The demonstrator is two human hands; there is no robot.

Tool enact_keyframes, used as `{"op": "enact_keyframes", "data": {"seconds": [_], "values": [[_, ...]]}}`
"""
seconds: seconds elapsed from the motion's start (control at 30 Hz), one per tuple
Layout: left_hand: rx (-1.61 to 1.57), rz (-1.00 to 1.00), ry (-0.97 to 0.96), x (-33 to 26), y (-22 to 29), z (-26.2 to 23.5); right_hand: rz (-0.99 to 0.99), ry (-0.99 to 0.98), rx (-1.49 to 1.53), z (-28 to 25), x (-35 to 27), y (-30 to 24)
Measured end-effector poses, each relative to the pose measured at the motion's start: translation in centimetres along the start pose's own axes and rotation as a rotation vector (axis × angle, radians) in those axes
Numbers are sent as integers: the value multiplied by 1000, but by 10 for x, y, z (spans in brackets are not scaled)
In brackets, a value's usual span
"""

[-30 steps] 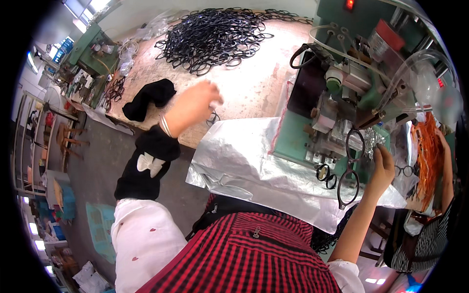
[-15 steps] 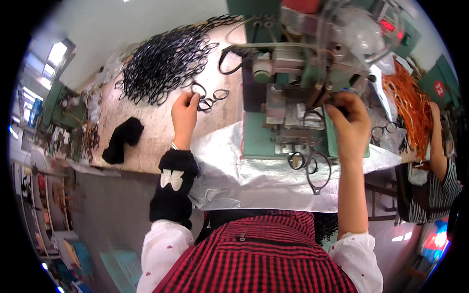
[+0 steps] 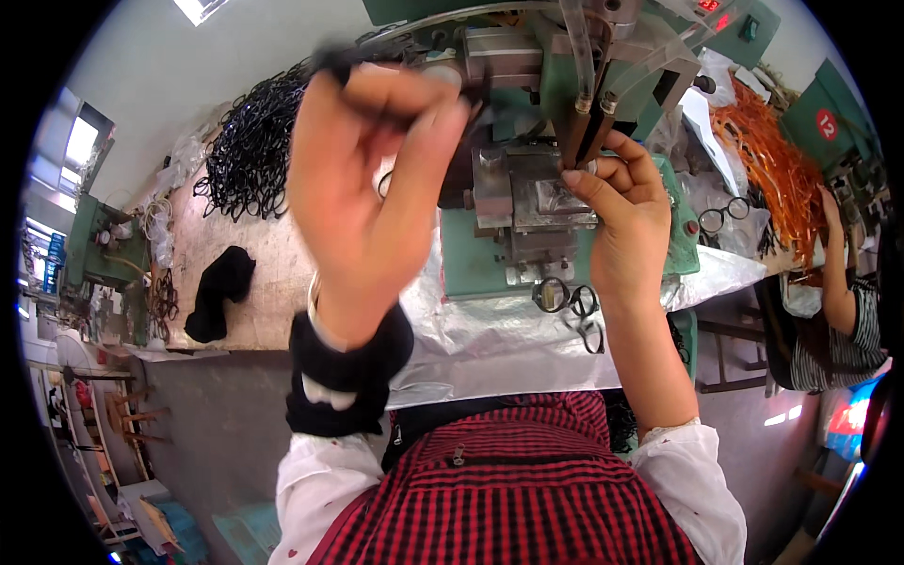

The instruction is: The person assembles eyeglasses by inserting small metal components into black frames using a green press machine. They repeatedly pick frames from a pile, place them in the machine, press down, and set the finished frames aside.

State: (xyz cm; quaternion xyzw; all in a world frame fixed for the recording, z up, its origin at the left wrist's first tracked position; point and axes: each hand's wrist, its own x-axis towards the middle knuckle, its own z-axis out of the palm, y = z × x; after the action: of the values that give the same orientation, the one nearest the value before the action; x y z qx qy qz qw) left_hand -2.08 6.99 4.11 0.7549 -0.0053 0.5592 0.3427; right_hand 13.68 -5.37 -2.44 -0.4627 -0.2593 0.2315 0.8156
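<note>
My left hand [image 3: 363, 188] is raised at the left of the machine, smeared by motion. Its fingers are curled round a blurred dark thing that looks like a black eyeglass frame [image 3: 490, 111]. At the green bench machine [image 3: 476, 254], my right hand [image 3: 629, 212] reaches in from the right, thumb and fingers pinched beside two brown metal prongs [image 3: 579, 137]. What that pinch holds, if anything, is hidden. Below the metal block [image 3: 556, 196], dark round eyeglass frames [image 3: 568, 299] hang at the machine's front edge, left of my right wrist.
A heap of black eyeglass frames [image 3: 250, 146] lies at the back left of the table. Nearer is a black cloth sleeve [image 3: 219, 292]. Silver foil sheeting [image 3: 471, 353] covers the front edge. To the right are orange strips [image 3: 763, 165], a loose frame [image 3: 725, 215] and another person's arm [image 3: 836, 250].
My left hand has risen from the table toward the machine, lifting the dark thing. My right hand has shifted left and its fingers meet at the prongs. The large hanging frame has left the front edge.
</note>
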Motion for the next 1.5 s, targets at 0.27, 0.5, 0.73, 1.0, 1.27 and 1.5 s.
{"op": "enact_keyframes", "data": {"seconds": [0.27, 0.5, 0.73, 1.0, 1.27, 1.5], "values": [[150, 324, -503, -40, -2, 19, -90, -180, -584, -40, 4, -20], [332, 607, -414, -58, -17, 63, -247, 304, -998, -145, 18, 14], [242, 561, -356, -65, -22, 62, -325, 85, -1665, -135, -5, 21], [694, -166, 31, -106, -54, -19, -406, 121, -1526, -132, 21, 40], [1375, -520, -606, -138, -241, -88, -316, 224, -1148, -143, 21, 62], [1517, -213, -440, 11, -341, -131, -132, 355, -1157, -119, 10, 48]]}}
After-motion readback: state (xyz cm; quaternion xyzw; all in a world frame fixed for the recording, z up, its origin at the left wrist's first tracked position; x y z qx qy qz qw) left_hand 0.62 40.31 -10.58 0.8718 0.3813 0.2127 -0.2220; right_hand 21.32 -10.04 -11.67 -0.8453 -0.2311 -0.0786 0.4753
